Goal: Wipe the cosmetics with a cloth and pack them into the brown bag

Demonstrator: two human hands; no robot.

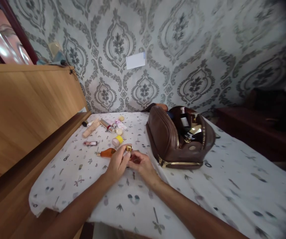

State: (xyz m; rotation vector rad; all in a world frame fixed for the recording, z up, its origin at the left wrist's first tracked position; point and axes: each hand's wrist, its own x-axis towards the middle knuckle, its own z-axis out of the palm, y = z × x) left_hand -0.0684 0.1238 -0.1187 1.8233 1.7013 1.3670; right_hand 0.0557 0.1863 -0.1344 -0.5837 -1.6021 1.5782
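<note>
My left hand (118,162) is closed around a small gold-capped bottle (129,148), its cap pointing up between thumb and fingers. My right hand (143,167) meets it from the right, fingers curled against the same bottle, whose body is mostly hidden. Just left of my left hand lies an orange bottle (107,153) on its side, with its narrow tip to the left. Behind it stands a small jar with a yellow lid (118,140), tilted on the cloth. A brown toiletry bag (162,136) is to the right, unzipped, with bottles (184,120) inside.
Beige tube (91,128), lipstick-like tubes (107,126), a small dark-ended vial (90,143) and round cream pieces (119,131) lie at the back left. A patterned white cloth (182,199) covers the table. A wooden panel (30,116) rises on the left; a patterned wall is behind.
</note>
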